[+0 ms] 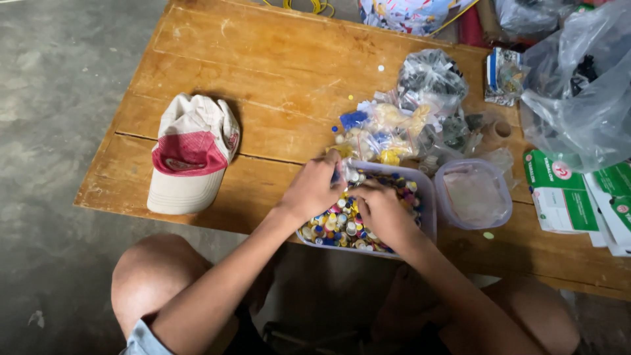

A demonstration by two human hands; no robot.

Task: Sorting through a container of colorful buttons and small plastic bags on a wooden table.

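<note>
A clear rectangular plastic box (426, 197) sits at the near edge of a wooden table (263, 72). It is full of small coloured caps or buttons (342, 227) in yellow, blue, white and pink. My left hand (314, 189) reaches into the box at its far left corner, fingers curled around some pieces near the rim. Beside it, my right hand (382, 213) lies over the middle of the pile, fingers bent down among the pieces. What each hand grips is hidden by the fingers.
A white and red cap (192, 152) lies on the table to the left. Small clear bags of parts (401, 125) are heaped behind the box. The box's lid (474, 194) rests to the right, next to green and white cartons (565, 197) and large plastic bags (585, 98).
</note>
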